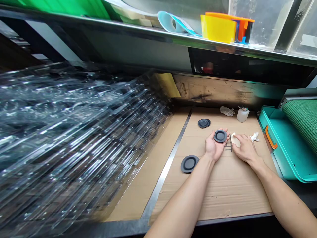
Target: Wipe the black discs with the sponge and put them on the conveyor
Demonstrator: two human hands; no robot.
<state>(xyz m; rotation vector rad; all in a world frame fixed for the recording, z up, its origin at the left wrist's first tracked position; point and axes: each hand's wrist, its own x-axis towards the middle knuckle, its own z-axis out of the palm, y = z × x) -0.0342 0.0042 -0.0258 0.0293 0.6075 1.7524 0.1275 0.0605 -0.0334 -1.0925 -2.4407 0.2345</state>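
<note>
My left hand is palm up, with its fingers around a small dark grey rounded-square disc that has a recessed round centre. Just to the right, my right hand pinches a cream-white wiping cloth, which is close to the disc but apart from it. A white twisted end of cloth sticks out beyond that hand. More dark discs lie on the cardboard: a larger stack beside my left forearm, and a smaller pair farther back.
Brown cardboard covers the bench. At the back stand a white pump bottle and a crumpled clear wrapper. A teal tray is on the right. Stacked clear plastic trays fill the left. Overhead, a shelf holds a yellow bin.
</note>
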